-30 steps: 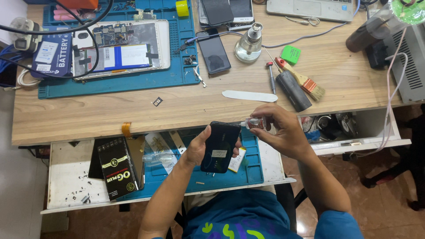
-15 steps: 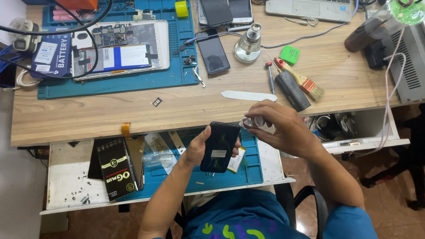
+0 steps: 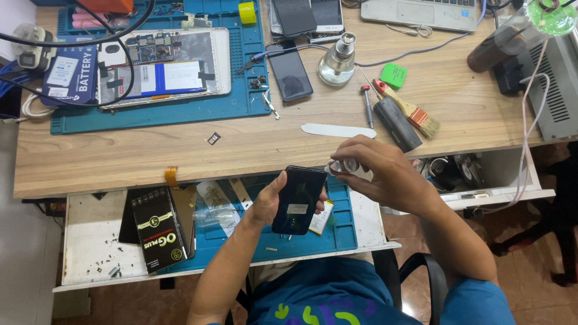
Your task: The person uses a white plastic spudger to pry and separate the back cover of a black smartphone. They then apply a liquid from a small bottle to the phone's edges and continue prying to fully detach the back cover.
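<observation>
The left hand (image 3: pixel 274 201) is closed around one black phone (image 3: pixel 298 200), with the thumb on one side and the fingers on the other. The phone is held over the small blue mat (image 3: pixel 241 241) in the pulled-out drawer (image 3: pixel 84 241). The right hand (image 3: pixel 379 171) is curled shut around one small clear thing (image 3: pixel 346 167), right at the top corner of the phone; I cannot tell what it is. Under the phone lies one small yellow-edged pack (image 3: pixel 321 218). Left of the phone, on the drawer, lies one black box (image 3: pixel 158 229). Above the phone, on the wooden desk (image 3: pixel 120 156), there is one flat white strip (image 3: pixel 337 130), one paint brush (image 3: pixel 409 108), one screwdriver (image 3: pixel 367 103), one glass bottle (image 3: pixel 337 60), one green square (image 3: pixel 394 75) and one big blue mat (image 3: pixel 180 111) with one opened tablet (image 3: pixel 162 66) on it.
</observation>
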